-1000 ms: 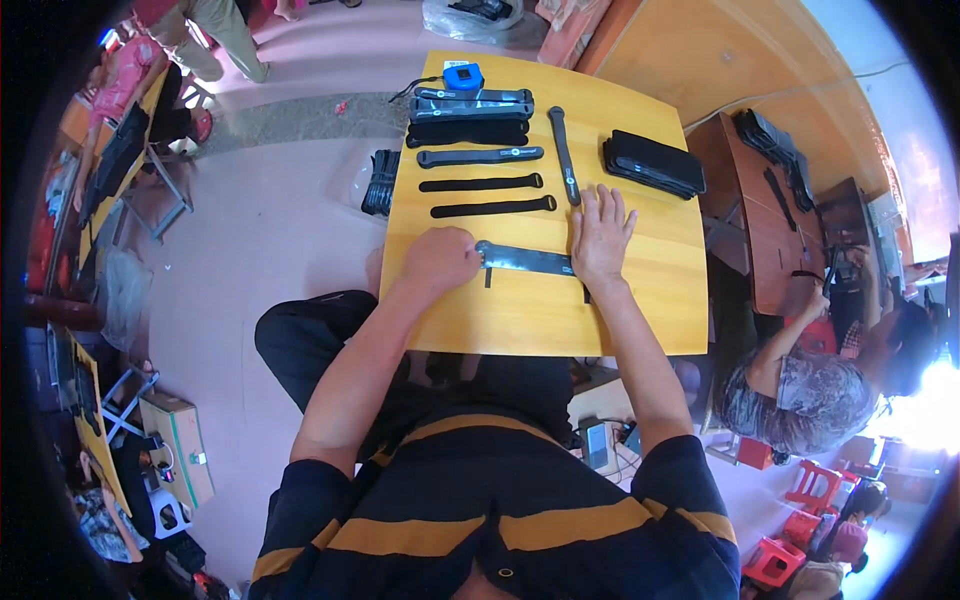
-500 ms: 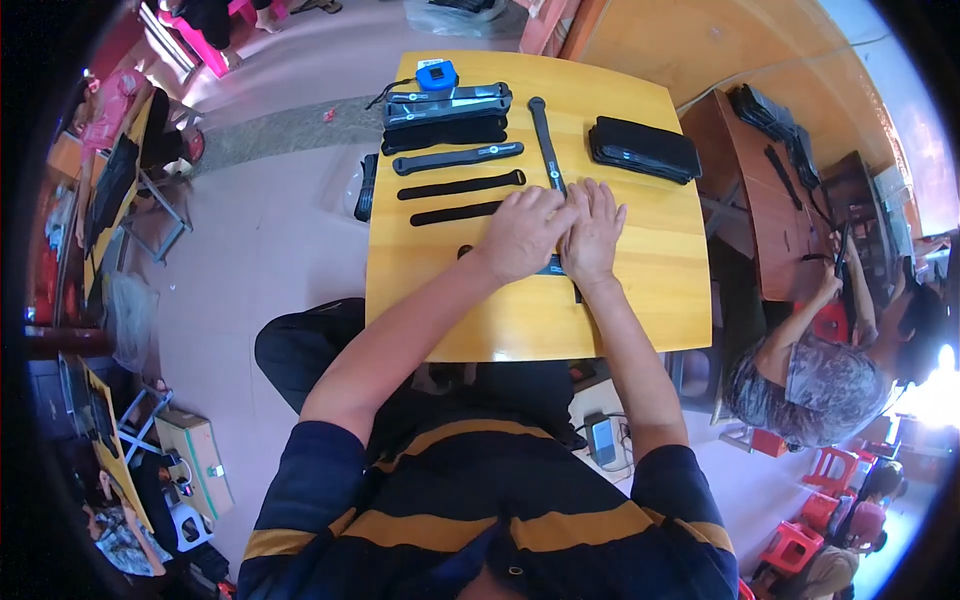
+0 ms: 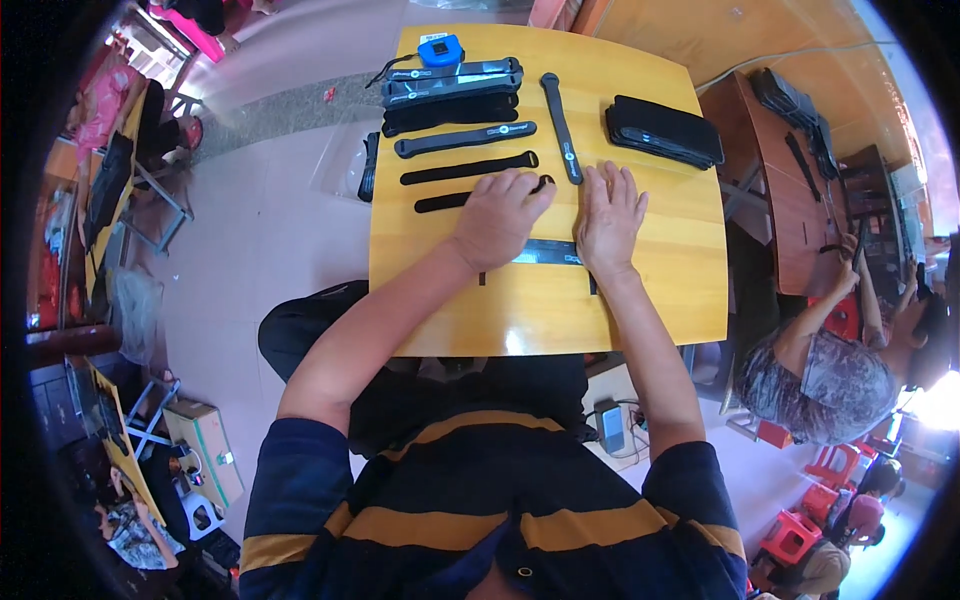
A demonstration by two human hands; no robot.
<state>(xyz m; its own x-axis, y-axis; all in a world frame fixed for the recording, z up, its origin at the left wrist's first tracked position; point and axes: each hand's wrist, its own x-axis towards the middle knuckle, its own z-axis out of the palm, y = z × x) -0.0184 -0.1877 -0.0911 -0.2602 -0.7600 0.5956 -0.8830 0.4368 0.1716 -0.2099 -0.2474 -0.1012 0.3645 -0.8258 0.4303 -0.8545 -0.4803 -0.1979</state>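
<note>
On a yellow wooden table [image 3: 650, 290] lie several long black straps. My left hand [image 3: 498, 215] rests knuckles up over the right end of a black strap [image 3: 440, 202], fingers curled on it. My right hand [image 3: 610, 218] lies flat with fingers spread, pressing the right part of a dark flat strap piece [image 3: 545, 252] that runs between both hands. Beyond my hands lie a black strap [image 3: 468, 168], a grey-black strap [image 3: 465, 139] and a strap [image 3: 561, 128] lying lengthwise away from me.
A blue tape measure [image 3: 439, 50] and stacked black straps [image 3: 450, 82] sit at the table's far edge. A pile of black bands [image 3: 663, 130] lies at the far right. Another person [image 3: 830, 370] sits at a brown desk [image 3: 775, 180] to the right.
My left hand moved right from the dark strap piece's left end, up beside my right hand, and now covers the end of the nearest black strap. My right hand stayed pressed flat.
</note>
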